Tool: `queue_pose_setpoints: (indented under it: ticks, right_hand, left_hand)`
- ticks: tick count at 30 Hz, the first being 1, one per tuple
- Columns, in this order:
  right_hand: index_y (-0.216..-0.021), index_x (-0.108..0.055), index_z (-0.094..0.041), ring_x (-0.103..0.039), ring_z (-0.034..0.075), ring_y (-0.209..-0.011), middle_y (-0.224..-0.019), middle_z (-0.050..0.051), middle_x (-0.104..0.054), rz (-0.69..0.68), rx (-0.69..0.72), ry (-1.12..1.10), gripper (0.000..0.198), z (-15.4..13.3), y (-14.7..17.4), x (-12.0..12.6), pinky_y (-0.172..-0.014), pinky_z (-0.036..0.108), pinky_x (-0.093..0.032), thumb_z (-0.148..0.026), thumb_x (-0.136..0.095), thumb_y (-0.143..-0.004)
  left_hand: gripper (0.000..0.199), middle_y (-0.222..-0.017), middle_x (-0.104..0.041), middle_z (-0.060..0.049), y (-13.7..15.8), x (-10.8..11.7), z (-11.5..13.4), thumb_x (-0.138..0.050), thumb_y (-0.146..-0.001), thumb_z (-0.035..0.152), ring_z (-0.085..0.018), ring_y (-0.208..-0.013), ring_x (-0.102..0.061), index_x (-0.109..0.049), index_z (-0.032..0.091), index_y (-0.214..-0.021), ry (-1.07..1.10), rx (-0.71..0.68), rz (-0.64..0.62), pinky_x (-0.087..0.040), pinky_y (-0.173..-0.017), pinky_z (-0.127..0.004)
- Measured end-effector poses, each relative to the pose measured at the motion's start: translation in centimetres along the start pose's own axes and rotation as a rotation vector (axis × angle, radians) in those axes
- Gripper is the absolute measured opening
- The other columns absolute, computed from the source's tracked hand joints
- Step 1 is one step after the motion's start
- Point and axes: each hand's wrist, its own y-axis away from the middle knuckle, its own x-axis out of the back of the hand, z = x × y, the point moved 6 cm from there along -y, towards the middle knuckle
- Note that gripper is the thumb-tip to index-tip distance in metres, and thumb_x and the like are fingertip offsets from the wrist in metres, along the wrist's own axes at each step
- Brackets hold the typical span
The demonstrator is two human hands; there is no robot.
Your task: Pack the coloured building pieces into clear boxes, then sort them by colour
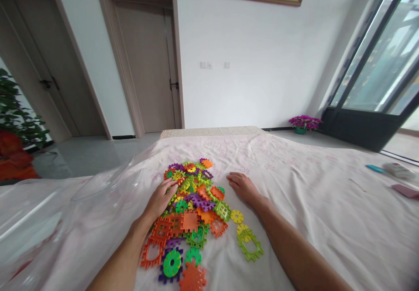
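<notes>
A heap of plastic interlocking building pieces (199, 201) lies on the cloth between my hands, in orange, green, yellow and purple. My left hand (163, 196) rests against the heap's left side, fingers stretched over it and touching pieces near a small orange one (180, 181). My right hand (244, 187) lies palm down on the cloth, right of the heap and apart from it, fingers loosely extended. A reddish spot shows at its fingertips, too small to name. Near my right forearm lie a yellow flower-shaped disc (237, 216) and a light green frame piece (257, 251).
The pale floral cloth (304, 203) covers the surface before me. A clear plastic container (68, 212) stands at the left. A white box (398, 170), a blue item (375, 168) and a pink item (406, 191) lie at the far right. Potted purple flowers (305, 123) stand beyond.
</notes>
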Motion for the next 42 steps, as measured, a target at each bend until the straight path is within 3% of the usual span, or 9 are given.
queue_pose_setpoints:
  ticks: [7,11,16,19,24,29,32,39,42]
  right_hand:
    - [-0.121,-0.065,-0.023,-0.048,0.032,-0.123,-0.134,0.012,-0.056,0.151,-0.420,0.264,0.040,8.7,1.1,3.1,-0.099,0.044,-0.037,-0.031,-0.039,-0.092]
    - [-0.127,-0.061,-0.022,-0.050,0.030,-0.122,-0.134,0.012,-0.056,0.163,-0.463,0.285,0.043,10.1,1.2,3.4,-0.100,0.043,-0.036,-0.025,-0.039,-0.090]
    - [-0.126,-0.062,-0.023,-0.047,0.030,-0.125,-0.136,0.010,-0.055,0.230,-0.415,0.240,0.043,8.4,1.0,3.9,-0.104,0.045,-0.033,-0.025,-0.046,-0.086]
    - [-0.120,-0.065,-0.023,-0.056,0.027,-0.111,-0.123,0.009,-0.064,0.237,-0.272,-0.017,0.038,5.6,0.3,3.7,-0.096,0.041,-0.043,-0.032,-0.048,-0.086]
    - [-0.120,-0.064,-0.021,-0.061,0.025,-0.100,-0.118,0.009,-0.066,-0.087,0.016,-0.487,0.049,-1.5,-0.7,0.7,-0.079,0.034,-0.051,-0.046,-0.064,-0.078]
    - [-0.108,-0.070,-0.022,-0.059,0.025,-0.102,-0.110,0.006,-0.068,-0.230,0.216,-0.406,0.048,-5.1,-0.6,-0.9,-0.097,0.041,-0.042,-0.046,-0.077,-0.067]
    - [-0.100,-0.072,-0.020,-0.061,0.025,-0.097,-0.102,0.006,-0.069,-0.194,0.159,-0.452,0.043,-4.6,-0.5,-0.9,-0.091,0.037,-0.044,-0.042,-0.080,-0.063]
    - [-0.089,-0.074,-0.016,-0.061,0.017,-0.070,-0.080,0.005,-0.071,-0.071,-0.077,-0.708,0.032,-2.3,-0.3,-0.6,-0.065,0.027,-0.046,-0.044,-0.067,-0.075]
    - [-0.090,-0.073,-0.015,-0.055,0.014,-0.055,-0.067,0.003,-0.068,0.115,-0.241,-0.687,0.036,-0.2,-0.6,0.2,-0.054,0.026,-0.043,-0.046,-0.063,-0.076]
  left_hand:
    - [0.050,-0.137,-0.055,-0.010,0.1,0.2,0.2,-0.041,-0.090,0.052,-0.024,-0.133,-0.044,-0.065,0.018,-0.118,-0.007,0.003,-0.005,-0.030,-0.113,-0.041]
    - [0.051,-0.136,-0.055,-0.010,0.1,0.2,0.2,-0.040,-0.090,0.053,-0.025,-0.132,-0.044,-0.065,0.018,-0.118,-0.017,-0.001,0.001,-0.030,-0.113,-0.041]
    - [0.051,-0.135,-0.055,-0.011,-0.1,0.0,-0.3,-0.040,-0.090,0.053,-0.024,-0.131,-0.045,-0.065,0.018,-0.119,-0.023,-0.005,0.006,-0.031,-0.113,-0.041]
    - [0.050,-0.135,-0.055,-0.010,-0.2,-0.1,-0.6,-0.041,-0.090,0.052,-0.024,-0.131,-0.045,-0.065,0.019,-0.118,-0.023,-0.007,0.005,-0.031,-0.113,-0.041]
    - [0.051,-0.137,-0.054,-0.011,-0.3,-0.3,-0.8,-0.040,-0.091,0.053,-0.024,-0.132,-0.044,-0.064,0.019,-0.119,-0.015,-0.009,-0.007,-0.029,-0.113,-0.042]
    - [0.052,-0.138,-0.052,-0.012,-0.3,-0.6,-1.2,-0.040,-0.091,0.054,-0.023,-0.132,-0.044,-0.063,0.018,-0.121,-0.019,-0.004,-0.018,-0.029,-0.114,-0.041]
    - [0.051,-0.137,-0.053,-0.011,-0.3,-0.6,-1.4,-0.041,-0.090,0.053,-0.023,-0.132,-0.044,-0.063,0.019,-0.120,-0.020,-0.016,-0.010,-0.029,-0.113,-0.041]
    - [0.051,-0.138,-0.053,-0.010,-0.4,-0.6,-1.3,-0.042,-0.089,0.053,-0.024,-0.132,-0.044,-0.064,0.019,-0.119,-0.015,-0.012,-0.005,-0.030,-0.113,-0.041]
    - [0.051,-0.138,-0.053,-0.011,-0.5,-0.6,-1.1,-0.041,-0.090,0.053,-0.024,-0.133,-0.044,-0.064,0.019,-0.120,-0.014,-0.002,-0.017,-0.030,-0.113,-0.041]
